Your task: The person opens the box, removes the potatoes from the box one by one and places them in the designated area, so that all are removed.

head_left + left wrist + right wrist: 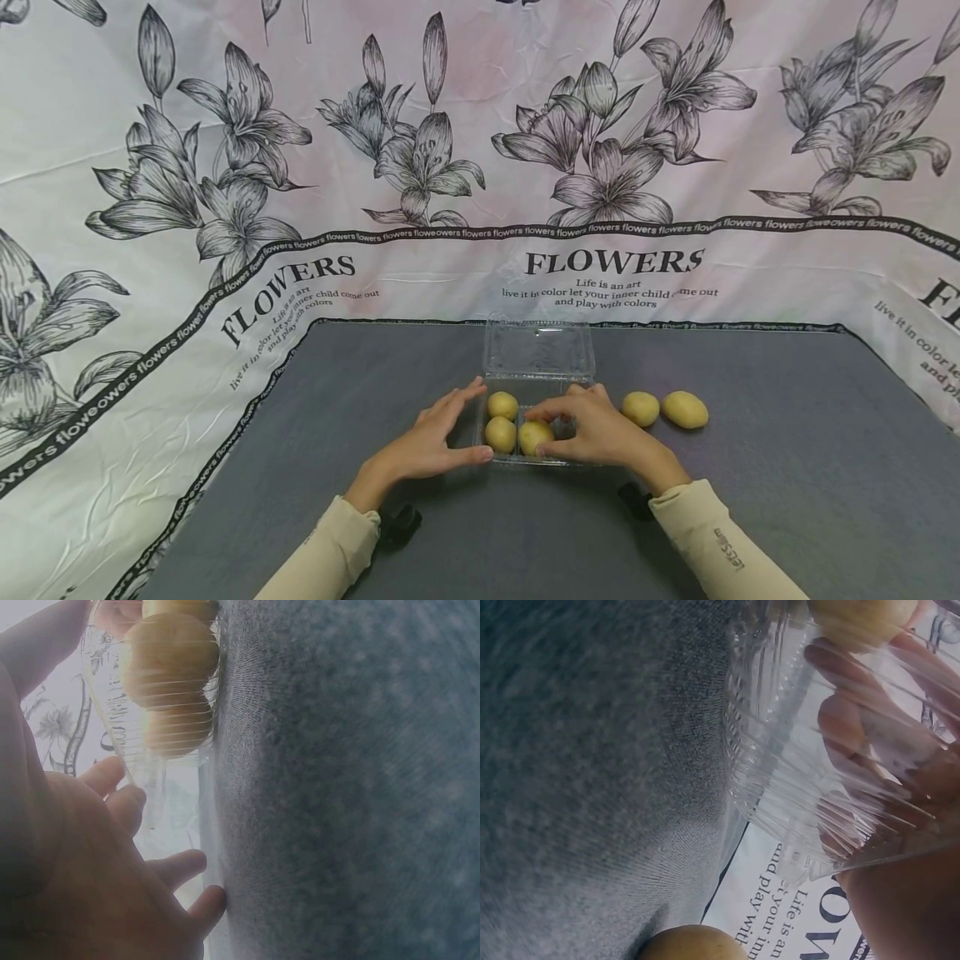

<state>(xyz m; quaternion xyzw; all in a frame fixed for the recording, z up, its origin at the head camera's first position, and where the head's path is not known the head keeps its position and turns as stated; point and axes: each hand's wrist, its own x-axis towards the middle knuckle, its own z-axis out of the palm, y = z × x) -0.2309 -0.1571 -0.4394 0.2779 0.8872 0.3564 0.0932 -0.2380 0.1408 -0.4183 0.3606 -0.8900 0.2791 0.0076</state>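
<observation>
A clear plastic box [540, 457] with its lid [538, 348] folded back stands on the grey table. Two yellow potatoes, a rear one [502, 406] and a front one [500, 435], lie along its left side. Inside the box, my right hand [600, 429] pinches another potato [535, 438] between thumb and fingers, close beside the front one. The right wrist view shows those fingers [847, 727] through the ribbed clear wall. My left hand [423, 440] rests at the box's left side, its fingers extended. In the left wrist view, fingertips [129, 804] touch or nearly touch the plastic.
To the right of the box, two more potatoes lie on the table, a rounder one [640, 408] and an oval one [685, 410]. Behind the grey table [787, 433] hangs a white cloth [450, 283] printed with flowers and lettering.
</observation>
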